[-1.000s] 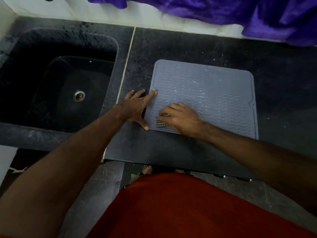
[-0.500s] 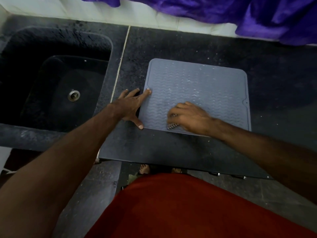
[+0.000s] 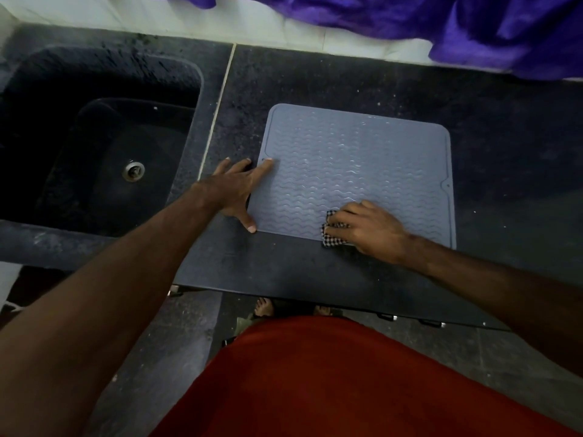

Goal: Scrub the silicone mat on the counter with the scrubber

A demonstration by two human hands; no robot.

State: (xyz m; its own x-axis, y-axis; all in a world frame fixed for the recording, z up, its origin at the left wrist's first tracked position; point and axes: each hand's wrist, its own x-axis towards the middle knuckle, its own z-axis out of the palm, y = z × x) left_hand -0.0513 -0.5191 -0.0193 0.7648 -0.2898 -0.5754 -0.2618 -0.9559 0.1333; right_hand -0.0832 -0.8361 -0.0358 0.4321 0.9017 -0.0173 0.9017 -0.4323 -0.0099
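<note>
A grey silicone mat (image 3: pixel 353 165) with wavy ridges lies flat on the dark counter (image 3: pixel 504 137). My left hand (image 3: pixel 236 190) rests spread at the mat's left edge, with the index fingertip and the thumb on the mat and the other fingers on the counter. My right hand (image 3: pixel 369 228) grips a black-and-white checkered scrubber (image 3: pixel 331 238) and presses it on the mat near its front edge, right of the middle. Most of the scrubber is hidden under my fingers.
A dark sink (image 3: pixel 104 146) with a metal drain (image 3: pixel 133 170) lies to the left of the counter. Purple cloth (image 3: pixel 473 26) hangs along the back wall. The counter's front edge runs just below the mat, with floor and feet beneath.
My right hand has slid the scrubber to the right along the mat's front edge. My left hand has stayed at the mat's left edge.
</note>
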